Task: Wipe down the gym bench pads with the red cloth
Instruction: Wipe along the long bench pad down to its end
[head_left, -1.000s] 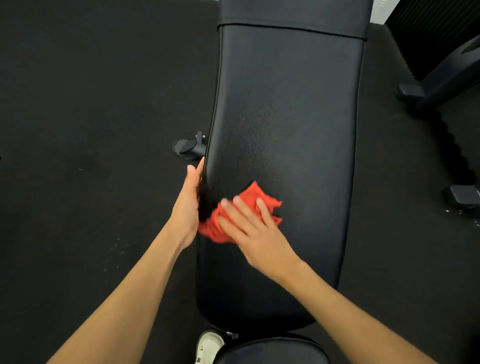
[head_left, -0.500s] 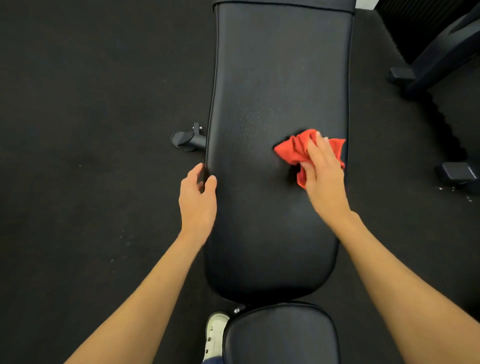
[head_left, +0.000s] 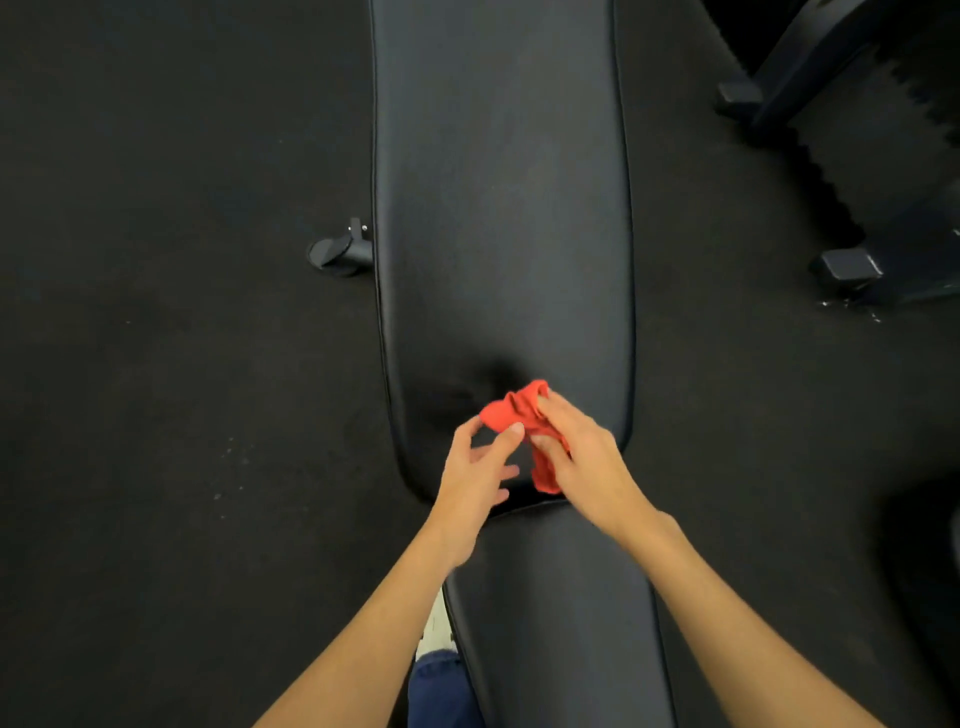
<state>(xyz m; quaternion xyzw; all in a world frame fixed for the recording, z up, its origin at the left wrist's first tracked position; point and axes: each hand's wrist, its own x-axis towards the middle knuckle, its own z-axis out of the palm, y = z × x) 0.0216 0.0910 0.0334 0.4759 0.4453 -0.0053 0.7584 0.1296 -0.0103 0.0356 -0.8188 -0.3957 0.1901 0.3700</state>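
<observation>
A dark rubber gym floor (head_left: 182, 364) fills the view from above. Down the middle runs a long black bench back pad (head_left: 501, 208), its rounded near end meeting a second black seat pad (head_left: 556, 623) at a thin gap.

Two bare forearms reach in from the bottom edge, converging over the near end of the back pad. The right hand (head_left: 582, 457) is clenched around a bunched red cloth (head_left: 519, 410), knuckles up, with a tail of cloth hanging below the thumb. The left hand (head_left: 475, 467) is turned palm inward; its thumb and forefinger pinch the cloth's left edge while the other fingers spread loosely. Whether the cloth touches the pad I cannot tell.

A black frame foot (head_left: 340, 252) sticks out from the back pad's left edge. At upper right, black equipment legs (head_left: 852, 267) stand on the floor, well apart from the bench. A white shoe (head_left: 434, 623) and blue trouser leg (head_left: 436, 691) show beside the seat pad's left edge. The back pad beyond the hands is bare.
</observation>
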